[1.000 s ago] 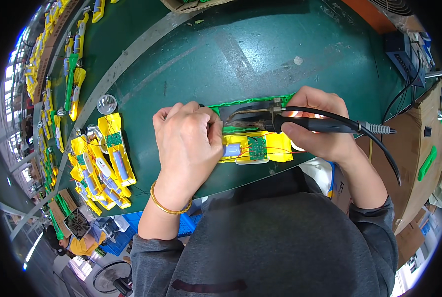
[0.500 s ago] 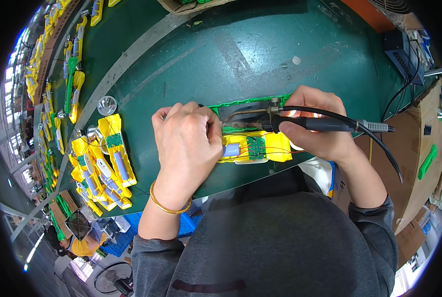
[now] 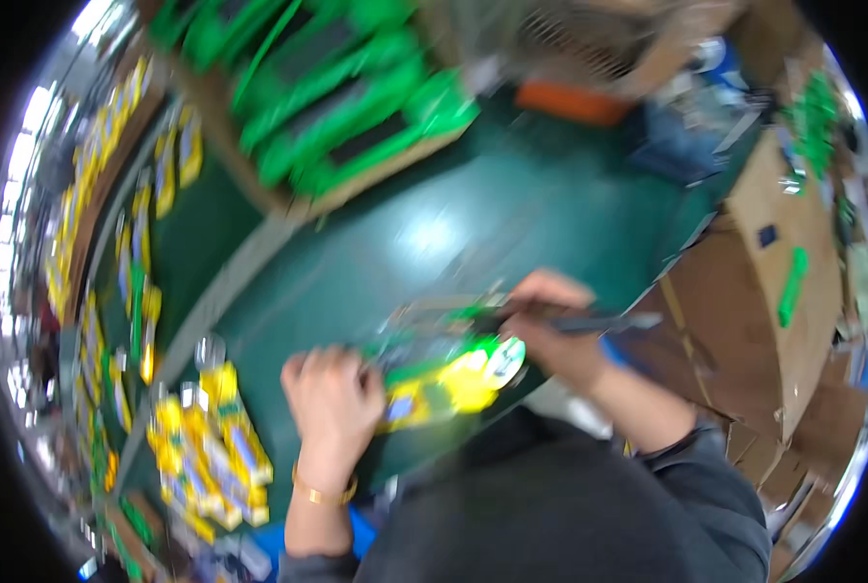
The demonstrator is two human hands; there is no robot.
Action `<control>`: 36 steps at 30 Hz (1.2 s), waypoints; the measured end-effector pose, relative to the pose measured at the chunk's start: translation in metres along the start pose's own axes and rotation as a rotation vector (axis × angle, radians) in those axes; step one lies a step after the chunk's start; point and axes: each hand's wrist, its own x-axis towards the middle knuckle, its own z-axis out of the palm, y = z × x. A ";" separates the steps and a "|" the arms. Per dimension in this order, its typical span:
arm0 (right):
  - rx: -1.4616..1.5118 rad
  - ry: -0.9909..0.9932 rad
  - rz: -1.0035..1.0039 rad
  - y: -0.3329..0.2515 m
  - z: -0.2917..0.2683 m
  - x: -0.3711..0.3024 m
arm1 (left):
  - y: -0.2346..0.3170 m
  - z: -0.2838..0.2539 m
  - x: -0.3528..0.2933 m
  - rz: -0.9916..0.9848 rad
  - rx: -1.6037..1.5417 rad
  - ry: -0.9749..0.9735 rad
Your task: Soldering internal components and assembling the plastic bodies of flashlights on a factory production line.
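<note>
The whole view is smeared by motion. My right hand (image 3: 562,330) is closed around the dark handle of a soldering iron (image 3: 613,323), whose metal end points left over the work. Below it on the bench lies a yellow casing (image 3: 458,387) with a blue cell and a circuit board, and a round lens (image 3: 505,361) glows brightly at its right end. A green casing (image 3: 416,371) lies along its far side. My left hand (image 3: 332,403) is at the left end of both casings, fingers curled closed; what they pinch is hidden.
An open carton (image 3: 303,206) of green casings stands at the far left of the green bench (image 3: 560,204). Several yellow casings (image 3: 210,452) are piled left of my left hand. A blue-grey box-shaped device (image 3: 677,141) sits far right, above a large cardboard box (image 3: 735,330).
The view has swung, bringing the green-casing carton into sight and shifting hands and casings lower. The lens end now shines brightly beside my right hand. The soldering iron stays in my right hand.
</note>
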 end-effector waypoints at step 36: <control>0.518 0.114 0.164 0.006 0.003 0.004 | -0.014 -0.001 -0.023 -0.152 -0.015 -0.073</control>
